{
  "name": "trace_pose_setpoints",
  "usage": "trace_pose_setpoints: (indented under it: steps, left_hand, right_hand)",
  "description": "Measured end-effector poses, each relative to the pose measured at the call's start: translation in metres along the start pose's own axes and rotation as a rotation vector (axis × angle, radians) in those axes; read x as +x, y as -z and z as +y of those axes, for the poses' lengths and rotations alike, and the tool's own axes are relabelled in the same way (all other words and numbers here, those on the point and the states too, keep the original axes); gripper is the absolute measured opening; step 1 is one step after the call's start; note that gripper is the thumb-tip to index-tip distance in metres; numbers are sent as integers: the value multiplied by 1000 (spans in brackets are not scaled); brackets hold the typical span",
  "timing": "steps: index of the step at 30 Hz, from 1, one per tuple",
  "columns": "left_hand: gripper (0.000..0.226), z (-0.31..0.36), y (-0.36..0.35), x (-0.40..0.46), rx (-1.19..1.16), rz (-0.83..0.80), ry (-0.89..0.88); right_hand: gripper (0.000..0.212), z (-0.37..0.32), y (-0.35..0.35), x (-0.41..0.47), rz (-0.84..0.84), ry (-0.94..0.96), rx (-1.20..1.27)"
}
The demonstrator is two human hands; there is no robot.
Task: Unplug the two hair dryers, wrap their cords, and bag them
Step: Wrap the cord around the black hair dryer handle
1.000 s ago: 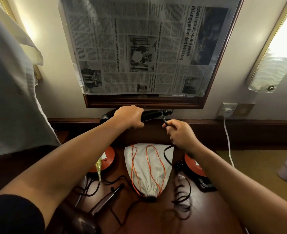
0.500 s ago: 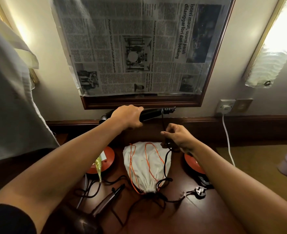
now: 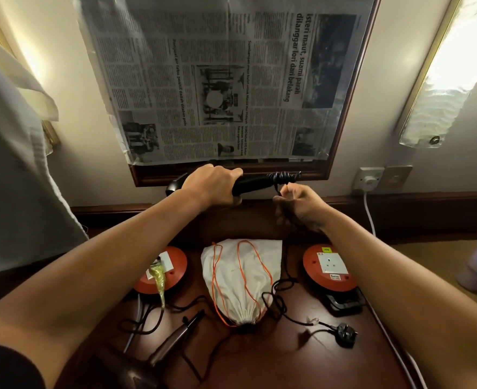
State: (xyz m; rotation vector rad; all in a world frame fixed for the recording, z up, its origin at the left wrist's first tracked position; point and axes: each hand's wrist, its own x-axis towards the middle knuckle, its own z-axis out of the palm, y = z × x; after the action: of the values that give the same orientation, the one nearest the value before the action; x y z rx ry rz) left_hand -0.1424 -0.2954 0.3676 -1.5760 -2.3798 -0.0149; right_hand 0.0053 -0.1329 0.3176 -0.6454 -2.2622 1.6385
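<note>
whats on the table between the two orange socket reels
In the head view, a white drawstring bag with orange cords lies between the left reel and right reel, a black cord trailing beside it.

Black dryer [image 3: 255, 183] held level — cord [image 3: 283, 177] coiled round handle; white bag [image 3: 242, 279] flat.

A lived-in room of a home or hotel: a dark wooden dressing table [image 3: 301, 369] against a cream wall, a framed mirror [image 3: 343, 113] covered with newspaper [image 3: 217, 80], lit wall lamps [image 3: 442, 88], a wall socket [image 3: 369, 179].
</note>
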Motion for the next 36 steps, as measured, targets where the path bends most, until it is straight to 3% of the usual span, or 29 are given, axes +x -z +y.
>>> trace_pose_setpoints:
  steps: [5,9,14,18,25,32,36]
  left_hand:
    - [48,4,2,-3,49,-4,-23]
    - [47,5,2,-7,109,-6,-56]
    - [51,1,1,-8,177,-4,-88]
    - [45,-4,-3,-6,206,23,-106]
    - [38,-4,-9,-9,175,-3,-59]
    - [34,-3,-26,-6,158,-52,-4]
    - [31,-1,-32,-6,149,-55,39]
  right_hand:
    - [8,-16,17,15,-16,-39,-25]
    - [26,-30,26,18,-99,-2,-249]
    - [25,-44,35,28,-178,-54,-484]
    - [30,-56,33,33,-119,-57,-597]
    - [18,-75,24,33,-38,17,-628]
    - [26,-86,7,20,56,119,-753]
    - [29,-83,-12,8,45,87,-867]
